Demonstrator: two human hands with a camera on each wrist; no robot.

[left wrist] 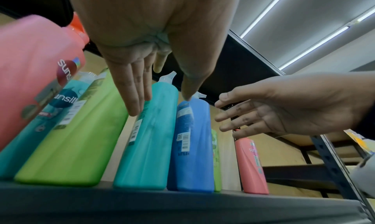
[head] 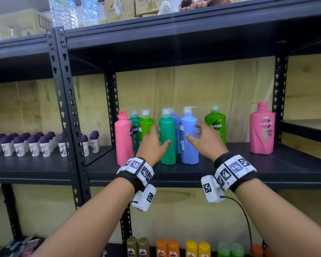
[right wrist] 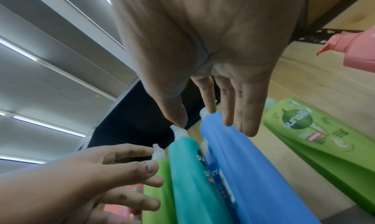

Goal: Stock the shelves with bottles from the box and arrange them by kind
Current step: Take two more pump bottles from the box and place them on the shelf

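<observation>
Shampoo bottles stand on the middle shelf (head: 211,175). From the left: a pink bottle (head: 123,138), a lime-green one (head: 145,125), a teal one (head: 168,140), a blue one (head: 189,138), a green Sunsilk bottle (head: 215,125) and a pink pump bottle (head: 261,128). My left hand (head: 160,135) is open and spans the teal bottle (left wrist: 150,139), thumb on its right side, fingers on its left. My right hand (head: 194,131) is open in front of the blue bottle (right wrist: 243,163), fingers spread. Whether either hand touches a bottle is unclear. No box is in view.
Purple-capped roll-on deodorants (head: 26,143) fill the left bay, past a black upright post (head: 67,108). Brown, orange, yellow and green bottles (head: 167,247) line the lower shelf. Water bottles and cartons sit on top. Bare shelf (head: 237,154) lies between the green and pink pump bottles.
</observation>
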